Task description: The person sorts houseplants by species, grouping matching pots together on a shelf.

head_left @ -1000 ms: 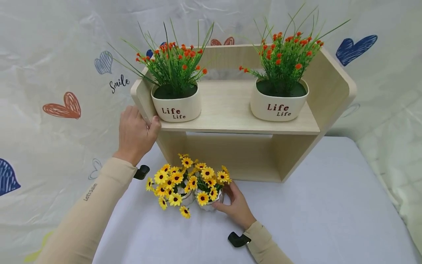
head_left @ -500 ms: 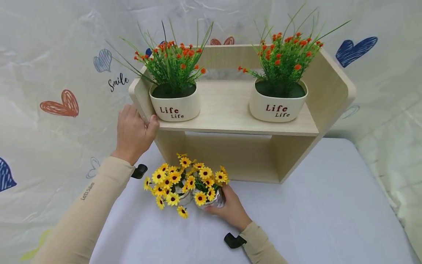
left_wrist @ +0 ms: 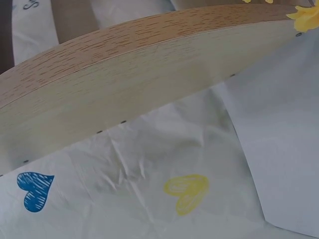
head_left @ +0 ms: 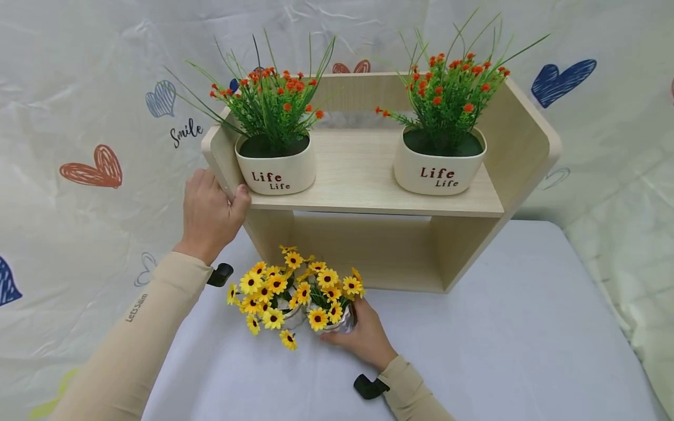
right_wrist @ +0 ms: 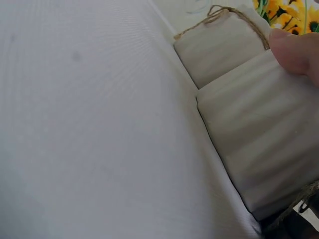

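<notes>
In the head view, my left hand (head_left: pixel 210 216) grips the left side panel of a pale wooden shelf (head_left: pixel 358 175), its thumb over the front edge. Below, my right hand (head_left: pixel 368 336) holds a small whitish pot (head_left: pixel 344 323) of yellow daisy-like flowers from its right side, thumb across the front. A similar flower pot (head_left: pixel 295 317) stands against it on the left. The right wrist view shows both pale pots side by side on the cloth, the nearer pot (right_wrist: pixel 259 134) under my thumb (right_wrist: pixel 294 55) and the farther one tied with twine (right_wrist: pixel 219 14).
Two oval cream planters with orange flowers and grass stand on the upper board, the left planter (head_left: pixel 276 172) beside the left panel and the right planter (head_left: pixel 439 172) toward the right. A white cloth (head_left: pixel 505 351) covers the table. A patterned sheet (head_left: pixel 105 234) hangs behind.
My right thumb has slid left across the front of the right flower pot, and the hand sits farther round it. The left hand keeps its grip; the whole view has shifted slightly.
</notes>
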A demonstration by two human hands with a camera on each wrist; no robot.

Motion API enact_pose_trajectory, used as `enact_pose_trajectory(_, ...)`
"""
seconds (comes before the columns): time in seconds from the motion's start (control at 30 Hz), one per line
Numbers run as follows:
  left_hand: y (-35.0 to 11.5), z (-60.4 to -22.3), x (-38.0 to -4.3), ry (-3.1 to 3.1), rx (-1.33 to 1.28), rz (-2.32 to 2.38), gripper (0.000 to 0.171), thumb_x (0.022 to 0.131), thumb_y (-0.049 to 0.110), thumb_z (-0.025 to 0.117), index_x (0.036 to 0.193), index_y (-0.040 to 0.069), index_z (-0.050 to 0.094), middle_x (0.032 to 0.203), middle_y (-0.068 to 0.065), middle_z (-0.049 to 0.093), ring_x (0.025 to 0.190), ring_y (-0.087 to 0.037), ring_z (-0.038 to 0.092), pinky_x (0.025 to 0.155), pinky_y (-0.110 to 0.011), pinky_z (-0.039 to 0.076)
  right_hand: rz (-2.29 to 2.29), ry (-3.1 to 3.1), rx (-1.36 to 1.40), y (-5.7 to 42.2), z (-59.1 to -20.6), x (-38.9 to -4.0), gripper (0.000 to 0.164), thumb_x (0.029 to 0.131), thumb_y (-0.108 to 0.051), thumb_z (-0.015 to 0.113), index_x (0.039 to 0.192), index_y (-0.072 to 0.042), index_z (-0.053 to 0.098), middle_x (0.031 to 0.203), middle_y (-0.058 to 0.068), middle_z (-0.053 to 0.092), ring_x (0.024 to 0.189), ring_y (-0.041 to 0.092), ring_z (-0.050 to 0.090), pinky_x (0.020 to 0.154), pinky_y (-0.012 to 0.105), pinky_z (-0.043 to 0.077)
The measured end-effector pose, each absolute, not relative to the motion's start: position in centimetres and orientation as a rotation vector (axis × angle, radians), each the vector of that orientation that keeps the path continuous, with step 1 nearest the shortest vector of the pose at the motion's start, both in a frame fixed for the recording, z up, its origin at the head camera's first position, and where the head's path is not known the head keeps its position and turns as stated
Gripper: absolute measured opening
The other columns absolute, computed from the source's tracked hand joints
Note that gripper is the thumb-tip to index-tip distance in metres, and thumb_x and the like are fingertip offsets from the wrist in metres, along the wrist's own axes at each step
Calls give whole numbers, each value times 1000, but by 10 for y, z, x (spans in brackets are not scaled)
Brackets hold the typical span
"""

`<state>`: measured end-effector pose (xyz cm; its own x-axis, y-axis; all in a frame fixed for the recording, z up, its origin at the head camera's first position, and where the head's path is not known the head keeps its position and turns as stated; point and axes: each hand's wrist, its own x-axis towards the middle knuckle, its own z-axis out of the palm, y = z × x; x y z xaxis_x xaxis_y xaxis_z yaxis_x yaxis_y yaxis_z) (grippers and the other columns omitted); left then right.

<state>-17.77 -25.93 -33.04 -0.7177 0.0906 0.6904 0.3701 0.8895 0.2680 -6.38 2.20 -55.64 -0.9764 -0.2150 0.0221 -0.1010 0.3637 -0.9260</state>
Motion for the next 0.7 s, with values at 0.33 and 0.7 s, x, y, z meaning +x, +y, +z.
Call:
enact_pose_trajectory(0.33, -259, -331, -179, -2340, -323, -510, 55, 95, 39, 41, 116, -7, 61, 99, -25, 63, 87, -39, 47, 76, -46, 32, -1766, 2475, -233, 25, -555, -61, 106, 64, -41, 96, 153, -19, 44, 150, 1, 57, 141, 27, 55, 120, 55, 40)
enact_pose_trajectory(0.7, -259, -331, -178, -2334, -334, -512, 54, 95, 38, 41, 118, -6, 61, 100, -25, 63, 88, -40, 47, 77, -48, 34, -1815, 2465, -206, 29, -559, -62, 105, 65, -42, 96, 154, -25, 42, 151, 0, 56, 141, 27, 54, 120, 58, 37)
